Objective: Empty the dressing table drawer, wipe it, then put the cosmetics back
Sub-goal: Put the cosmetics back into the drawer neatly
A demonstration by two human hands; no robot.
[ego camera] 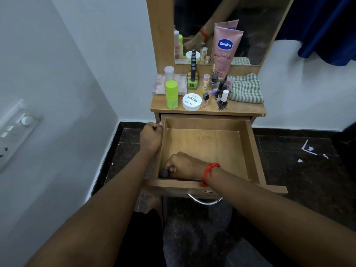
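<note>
Presently, far left: switch panel (17, 130) fixed to the white wall.
Left grip (151, 138): fingers curled, clamped on the top edge of the drawer's left wall, near its rear corner.
Small dark object (164, 173): round, lying in the drawer's front-left corner; its kind cannot be made out.
Right grip (183, 165): inside the drawer, fingers closed on the small dark object; red thread (210, 170) tied round the wrist.
Drawer (250, 151): pulled well out below the bench, wooden floor showing; metal handle (205, 200) on its front.
Bench (246, 108), left part: clear case (159, 85) lying flat, with a green bottle (171, 94) standing upright in front of it.
Bench, middle: white round jar (192, 101) near the front edge; green nail polish (192, 82) behind it; pink tube (224, 53) upright against the mirror (260, 26); small bottles (223, 99) clustered beside the jar.
Bench, right part: checked cloth (246, 88), bunched, touching the cluster of small bottles.
Floor, right: white paper scraps (308, 149) on dark tile.
</note>
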